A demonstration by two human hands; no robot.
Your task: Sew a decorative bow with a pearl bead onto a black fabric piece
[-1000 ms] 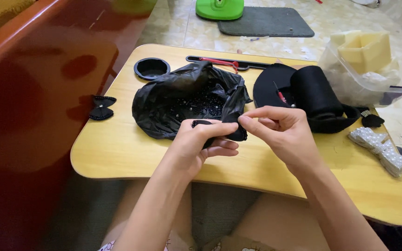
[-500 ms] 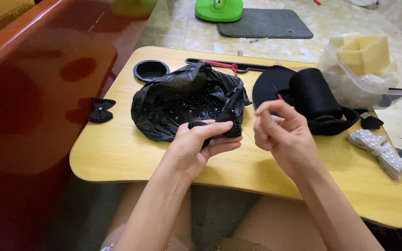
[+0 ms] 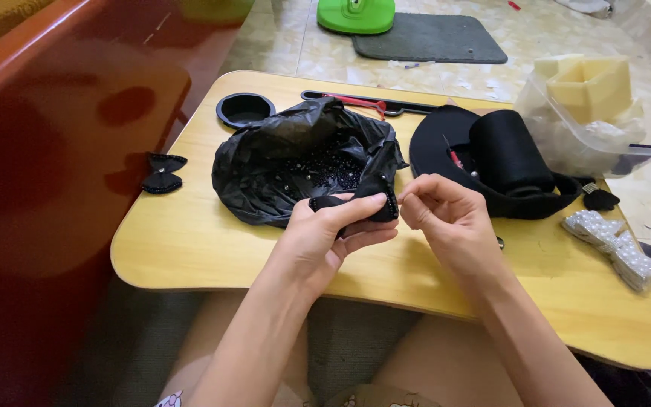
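Fingers [image 3: 356,213] of left hand [image 3: 324,240] clamped around small black beaded fabric piece [image 3: 367,202], held just above yellow tabletop [image 3: 190,241], right at near edge of open black plastic bag [image 3: 295,162]. Right hand [image 3: 446,218] just beside it, fingertips [image 3: 410,197] pinched together next to the piece's right end; too small to tell if pinching a thread or needle. Loose dark beads [image 3: 325,167] inside bag. Behind bag: round black cup-like dish [image 3: 245,110], long black tool with red part [image 3: 363,102]. Right of hands: black felt sheet [image 3: 446,139] with black thread spool [image 3: 510,154] lying on it. Far right: white pearl bow [image 3: 612,243] near tabletop edge, clear plastic bag with yellow foam blocks [image 3: 589,94]. Off tabletop, left: small black bow [image 3: 162,172] on red surface [image 3: 54,151]. Green object [image 3: 356,13] and grey mat [image 3: 431,36] on floor beyond.
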